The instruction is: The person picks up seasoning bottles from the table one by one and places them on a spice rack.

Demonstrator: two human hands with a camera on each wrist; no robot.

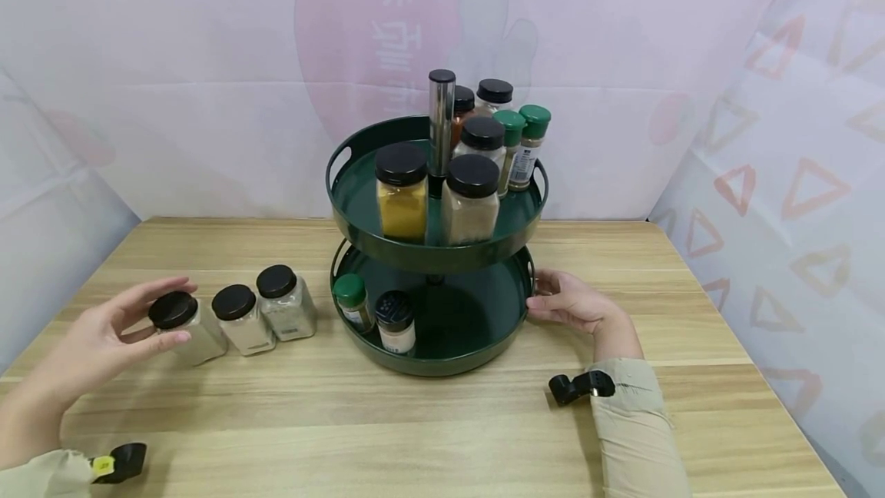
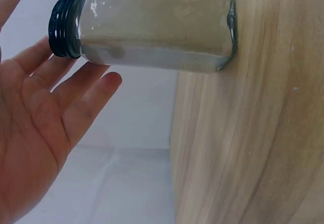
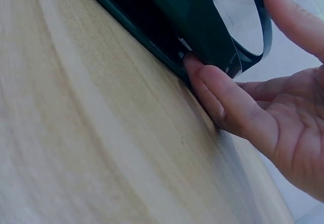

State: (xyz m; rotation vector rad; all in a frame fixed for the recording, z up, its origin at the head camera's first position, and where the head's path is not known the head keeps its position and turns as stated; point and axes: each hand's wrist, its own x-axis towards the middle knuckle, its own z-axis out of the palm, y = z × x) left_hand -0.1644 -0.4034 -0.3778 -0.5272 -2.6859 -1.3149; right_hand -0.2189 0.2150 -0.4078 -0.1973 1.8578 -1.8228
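In the head view, my left hand is spread around the black cap of the leftmost spice jar, thumb and fingers apart. That square glass jar stands upright on the table and holds pale powder. Some fingers of the left hand pass behind its cap; whether they touch it I cannot tell. Two similar jars, a pale spice jar and a greyish spice jar, stand beside it. My right hand grips the side of the dark green two-tier spice rack by the lower tray's handle cutout.
The upper tray carries several spice jars around a metal post. On the lower tray stand a green-capped bottle and a black-capped shaker. The wooden table meets a white printed backdrop.
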